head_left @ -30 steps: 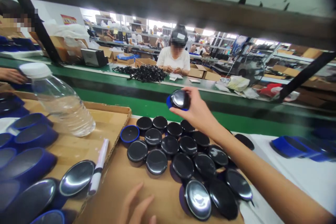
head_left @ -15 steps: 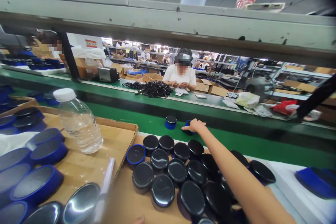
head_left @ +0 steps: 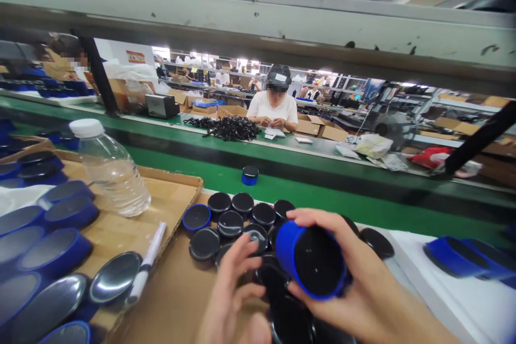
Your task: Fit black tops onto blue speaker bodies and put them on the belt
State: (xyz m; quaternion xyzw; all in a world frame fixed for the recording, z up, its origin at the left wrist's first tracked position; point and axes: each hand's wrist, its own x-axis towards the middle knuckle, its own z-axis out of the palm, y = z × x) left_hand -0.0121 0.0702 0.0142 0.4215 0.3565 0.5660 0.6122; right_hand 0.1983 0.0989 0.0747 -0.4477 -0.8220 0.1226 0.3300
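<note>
A round blue case with a black end face (head_left: 318,262) is gripped in my right hand (head_left: 355,274), its black end tilted toward me. My left hand (head_left: 242,285) is just left of it, fingers apart and holding nothing. Below and behind both hands, several round cases with glossy black tops (head_left: 205,244) stand close together on a cardboard sheet (head_left: 173,285). One case there shows a blue rim (head_left: 196,217). Farther off, a single blue case with a black top (head_left: 250,175) stands on the green belt (head_left: 193,169).
On the left a cardboard tray (head_left: 177,185) bears a water bottle (head_left: 113,172), a white marker (head_left: 147,263) and several blue cases (head_left: 56,250). White foam (head_left: 439,301) with blue cases lies right. A shelf beam (head_left: 242,21) crosses overhead. A co-worker (head_left: 276,102) sits opposite beside black straps (head_left: 234,128).
My right hand has drawn back from the green belt, bringing a blue case near me. My left hand has risen into view beside it. The view has shifted slightly.
</note>
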